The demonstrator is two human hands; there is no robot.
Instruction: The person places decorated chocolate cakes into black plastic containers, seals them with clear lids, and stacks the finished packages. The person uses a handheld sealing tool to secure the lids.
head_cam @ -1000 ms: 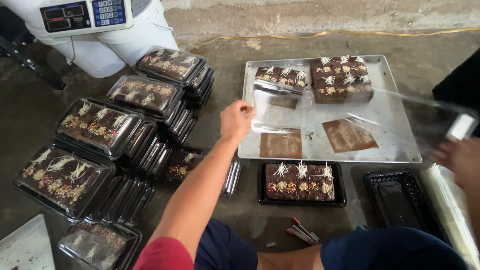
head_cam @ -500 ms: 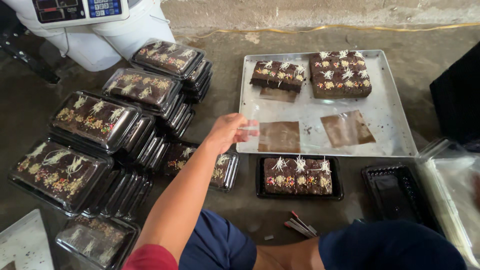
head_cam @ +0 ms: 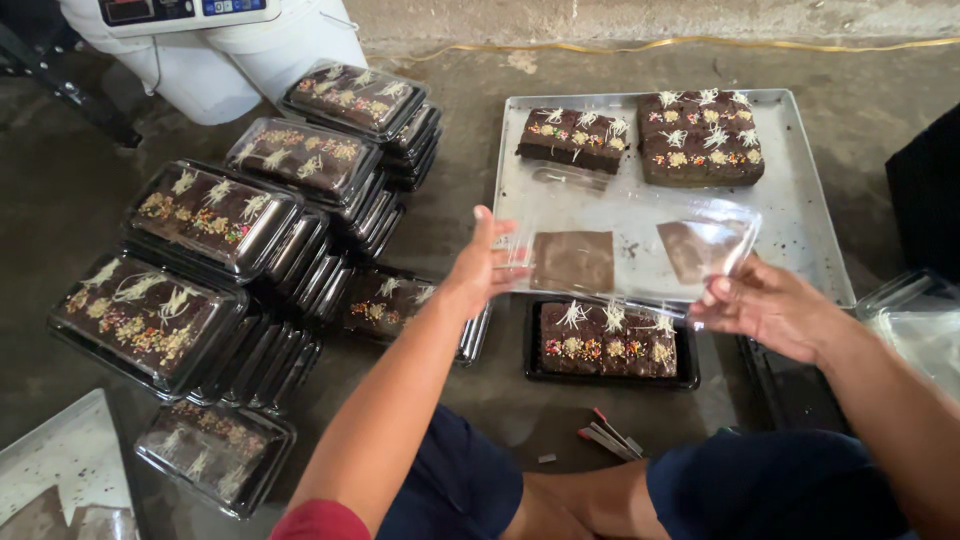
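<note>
Both hands hold a clear plastic lid [head_cam: 640, 235] level above an open black tray [head_cam: 690, 375] with a decorated brownie [head_cam: 608, 340] in it. My left hand [head_cam: 480, 265] grips the lid's left edge. The lid's right edge rests in my right hand [head_cam: 765, 305]. Behind the lid lies a metal baking sheet [head_cam: 800, 225] with two more decorated brownies [head_cam: 700, 135] and brown paper squares, seen through the lid.
Stacks of lidded brownie boxes [head_cam: 215, 215] fill the floor at left. A white bucket [head_cam: 250, 60] with a scale on it stands at the back left. An empty black tray [head_cam: 790, 385] and clear lids [head_cam: 915, 320] lie at right. Small sticks [head_cam: 610, 435] lie by my knees.
My right hand came in from the right with the clear lid; my left hand took its left edge. The lid now hovers over the open brownie tray.
</note>
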